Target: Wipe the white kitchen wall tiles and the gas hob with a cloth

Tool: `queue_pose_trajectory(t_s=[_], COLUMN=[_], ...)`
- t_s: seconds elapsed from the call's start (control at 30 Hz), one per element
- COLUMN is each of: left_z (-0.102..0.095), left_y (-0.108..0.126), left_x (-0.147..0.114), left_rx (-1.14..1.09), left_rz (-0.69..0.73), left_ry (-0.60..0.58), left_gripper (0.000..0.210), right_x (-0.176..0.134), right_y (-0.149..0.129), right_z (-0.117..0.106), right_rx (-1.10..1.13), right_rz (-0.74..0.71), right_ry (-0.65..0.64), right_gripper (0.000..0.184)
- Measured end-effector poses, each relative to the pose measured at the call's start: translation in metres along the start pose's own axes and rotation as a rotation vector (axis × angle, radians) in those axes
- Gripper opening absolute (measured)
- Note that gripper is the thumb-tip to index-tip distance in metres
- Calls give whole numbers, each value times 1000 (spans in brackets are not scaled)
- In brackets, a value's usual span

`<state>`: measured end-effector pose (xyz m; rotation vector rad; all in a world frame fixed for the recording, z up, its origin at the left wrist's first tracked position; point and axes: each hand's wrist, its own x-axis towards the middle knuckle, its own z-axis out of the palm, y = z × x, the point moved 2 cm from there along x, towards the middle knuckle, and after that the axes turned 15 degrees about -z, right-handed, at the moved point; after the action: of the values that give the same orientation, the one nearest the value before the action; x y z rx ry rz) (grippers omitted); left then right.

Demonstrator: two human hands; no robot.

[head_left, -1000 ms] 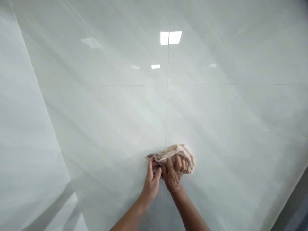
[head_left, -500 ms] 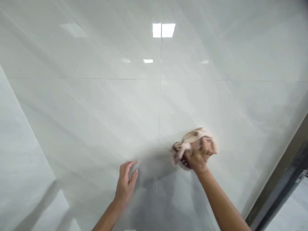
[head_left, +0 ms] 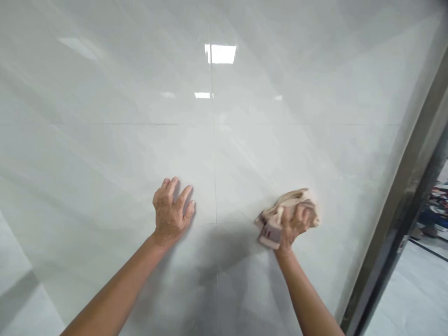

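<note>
A glossy pale grey tiled wall (head_left: 140, 149) fills most of the view, with thin joints between its tiles. Against it, right of the middle, my right hand (head_left: 293, 226) grips a bunched beige and brown cloth (head_left: 297, 198) and presses it to the tile. Part of the cloth is hidden under the fingers. To the left, my left hand (head_left: 171, 210) rests on the wall with its fingers spread and holds nothing.
A dark metal door frame (head_left: 395, 210) runs slanting down the right side. Beyond it show a pale floor (head_left: 409, 294) and a blurred, many-coloured pile (head_left: 437, 200). Another wall (head_left: 21, 280) meets this one at the lower left.
My left hand has moved up and a little left, from hovering half curled to lying spread on the wall. The cloth has shifted slightly in my right hand. The view has turned rightward.
</note>
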<state>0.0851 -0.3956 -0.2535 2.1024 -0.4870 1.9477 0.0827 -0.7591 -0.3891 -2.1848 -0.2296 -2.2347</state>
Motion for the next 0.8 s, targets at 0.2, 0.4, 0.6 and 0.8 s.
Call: queue_pose_trajectory(t_s=[0.2, 0.4, 0.6, 0.8], left_z=[20, 17, 17, 18], left_y=[-7, -9, -6, -4], left_x=[-1, -4, -3, -3], left_rx=[36, 22, 43, 49], left_rz=[66, 64, 44, 57], left_ry=[52, 22, 19, 67], left_gripper=[59, 67, 71, 68], right_x=[-22, 93, 212, 169], right_y=[-115, -112, 10, 173], right_z=[0, 9, 15, 13], right_rx=[293, 325, -5, -245], right_rz=[-561, -874, -453, 236], right_ry=[-209, -136, 62, 50], right_gripper=[49, 49, 58, 71])
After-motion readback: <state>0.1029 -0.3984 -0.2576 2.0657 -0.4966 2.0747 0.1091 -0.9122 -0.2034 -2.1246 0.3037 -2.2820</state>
